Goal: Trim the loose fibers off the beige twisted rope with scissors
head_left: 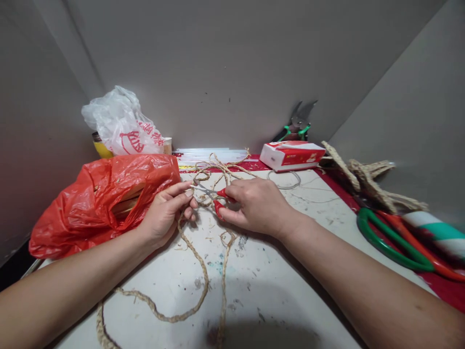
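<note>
Braided rope (205, 276) lies nearest, its strands reaching the bottom of view at 6 & 7 o'clock; more is tangled toward 12. L hand (169, 211) is closed w/ thumb & fingers pinching rope by the blades. R hand (254, 201) grips the red handles of the scissors (209, 193), blades parted, pointing to 9, tips at the L fingertips.

Open room: bare counter (269, 271) btwn the forearms, crossed only by rope & scraps. L edge is tight: red bag (90, 198) fills 9 to 10. Far edge has tissue box (292, 156) at 1, wire loop (286, 185) just in front. Past the R edge, approx. 3, lie green-handled shears (392, 245). Gray wall (225, 72) blocks 12.
</note>
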The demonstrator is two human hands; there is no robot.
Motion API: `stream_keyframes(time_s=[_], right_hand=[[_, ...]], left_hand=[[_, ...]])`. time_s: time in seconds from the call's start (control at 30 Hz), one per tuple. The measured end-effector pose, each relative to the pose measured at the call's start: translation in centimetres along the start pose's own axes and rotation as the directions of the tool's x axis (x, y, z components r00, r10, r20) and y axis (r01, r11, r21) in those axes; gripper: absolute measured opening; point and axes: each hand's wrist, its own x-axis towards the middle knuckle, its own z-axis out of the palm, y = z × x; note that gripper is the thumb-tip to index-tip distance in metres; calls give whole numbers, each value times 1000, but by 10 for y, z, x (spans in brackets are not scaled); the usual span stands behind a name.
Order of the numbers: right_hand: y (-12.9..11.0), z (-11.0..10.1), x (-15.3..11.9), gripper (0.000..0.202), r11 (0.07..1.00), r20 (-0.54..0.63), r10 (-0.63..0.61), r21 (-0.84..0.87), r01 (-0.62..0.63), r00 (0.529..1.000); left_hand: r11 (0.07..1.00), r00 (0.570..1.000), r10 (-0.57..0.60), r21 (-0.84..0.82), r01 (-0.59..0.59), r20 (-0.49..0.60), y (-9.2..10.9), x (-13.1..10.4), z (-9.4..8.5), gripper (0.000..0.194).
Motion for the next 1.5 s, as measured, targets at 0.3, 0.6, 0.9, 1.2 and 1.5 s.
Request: stream_keyframes(time_s=[0.3,0.6,0.9,1.2,1.5], right_hand=[[-3,0,1,35,998,2,-35,-59,35,999],[1,-1,2,34,996,-22,-10,-88,8,1000],[-3,-2,0,34,997,-30,-28,-73,26,999],[-3,-3,2,35,997,77,-50,-54,55,996],[-5,2,2,35,1000,48,-11,-20,12,999]], left_hand=[[1000,1000,-5,13,5,4,0,-2,2,23],[1000,1000,-25,-4,25,-17,2,-2,2,30],[1000,1000,-7,6,7,0,0,-1,1,23],[1000,999,-17,13,18,-31,2,-1,2,21],[999,999,-41,-4,41,-21,2,-1,4,24]])
